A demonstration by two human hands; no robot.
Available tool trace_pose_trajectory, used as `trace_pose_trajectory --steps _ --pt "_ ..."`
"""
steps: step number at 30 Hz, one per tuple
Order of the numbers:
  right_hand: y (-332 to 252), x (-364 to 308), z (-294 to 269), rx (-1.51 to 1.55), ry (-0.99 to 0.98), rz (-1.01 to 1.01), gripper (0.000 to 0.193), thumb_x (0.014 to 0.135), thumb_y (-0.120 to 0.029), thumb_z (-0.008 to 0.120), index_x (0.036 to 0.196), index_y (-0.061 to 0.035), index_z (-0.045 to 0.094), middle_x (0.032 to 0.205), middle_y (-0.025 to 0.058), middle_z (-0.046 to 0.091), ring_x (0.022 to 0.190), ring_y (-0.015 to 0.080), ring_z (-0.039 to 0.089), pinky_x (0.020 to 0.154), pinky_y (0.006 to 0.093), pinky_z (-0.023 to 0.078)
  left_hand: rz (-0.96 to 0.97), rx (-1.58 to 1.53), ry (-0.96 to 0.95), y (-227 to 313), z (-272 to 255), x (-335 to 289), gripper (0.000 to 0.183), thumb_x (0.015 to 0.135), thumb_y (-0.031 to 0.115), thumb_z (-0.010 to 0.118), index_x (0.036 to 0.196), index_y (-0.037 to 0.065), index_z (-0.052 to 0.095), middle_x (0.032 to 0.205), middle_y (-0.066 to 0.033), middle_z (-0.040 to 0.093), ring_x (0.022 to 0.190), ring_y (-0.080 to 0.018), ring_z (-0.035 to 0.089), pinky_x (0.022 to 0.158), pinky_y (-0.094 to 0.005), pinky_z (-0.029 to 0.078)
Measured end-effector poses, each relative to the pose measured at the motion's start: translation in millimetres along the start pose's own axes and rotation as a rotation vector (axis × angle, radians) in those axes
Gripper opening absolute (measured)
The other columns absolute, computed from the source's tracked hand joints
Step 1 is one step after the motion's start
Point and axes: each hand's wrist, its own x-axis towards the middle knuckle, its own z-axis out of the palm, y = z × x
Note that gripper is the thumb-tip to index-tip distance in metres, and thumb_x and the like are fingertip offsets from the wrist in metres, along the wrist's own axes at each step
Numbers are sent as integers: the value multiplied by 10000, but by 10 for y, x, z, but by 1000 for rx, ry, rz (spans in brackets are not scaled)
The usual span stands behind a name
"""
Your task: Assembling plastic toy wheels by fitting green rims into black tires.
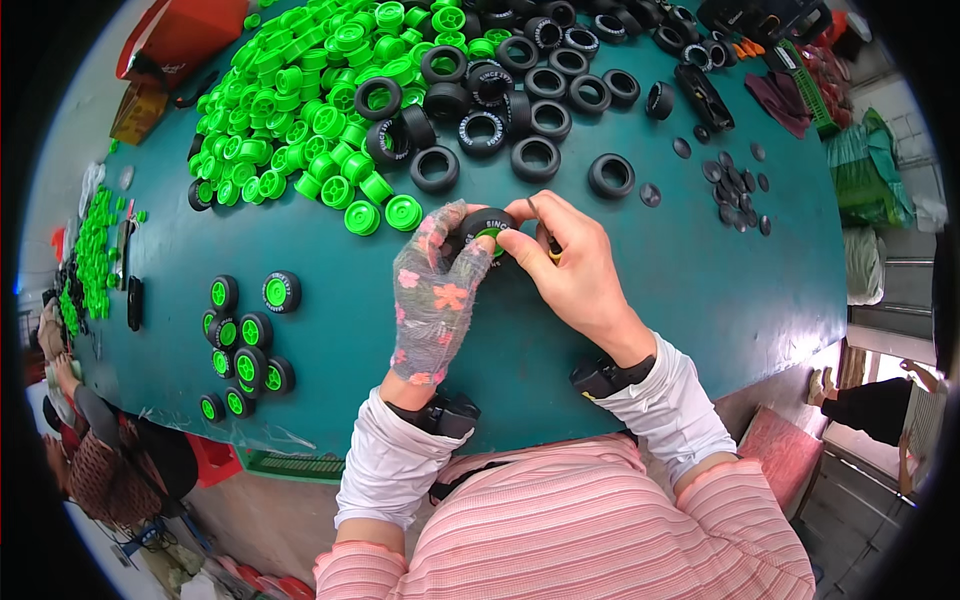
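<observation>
1 black tire (479, 217), green hub (490, 233) inside, over teal tabletop (520, 375); fingers (440, 230) hide its edges, hub seating unclear. Gloved left hand (434, 290) closed around left side, right hand (583, 262) pinching right; dark-and-yellow item (555, 249) in its curl unidentifiable.

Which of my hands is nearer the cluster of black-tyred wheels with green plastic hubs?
Left. Your left hand is right of the wheel cluster, apart from it; your right hand is farther right, beyond the left.
</observation>
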Motion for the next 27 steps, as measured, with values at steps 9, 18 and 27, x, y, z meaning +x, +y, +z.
trace_pose_trajectory --steps 9,18,27 --pt "132 71 -39 207 -50 195 191 861 -90 718 988 21 626 860 83 637 632 170 544 580 320 423 -85 -248 39 -109 63 -18 269 910 -1 665 1164 -34 587 1105 -74 617 949 -135 618 858 -274 549" --pt "70 -13 -30 79 2 26 190 848 -105 736 964 16 646 832 53 616 588 110 463 549 295 382 27 14 -19 1 -24 7 296 929 67 671 1203 -26 608 1089 -64 644 997 -152 623 890 -287 520" --pt "21 38 -97 306 -109 323 169 881 -118 726 970 6 655 809 5 634 620 45 489 540 248 391 -46 -185 23 -43 49 -9 310 918 72 681 1204 -28 617 1089 -63 648 954 -138 617 873 -274 510"
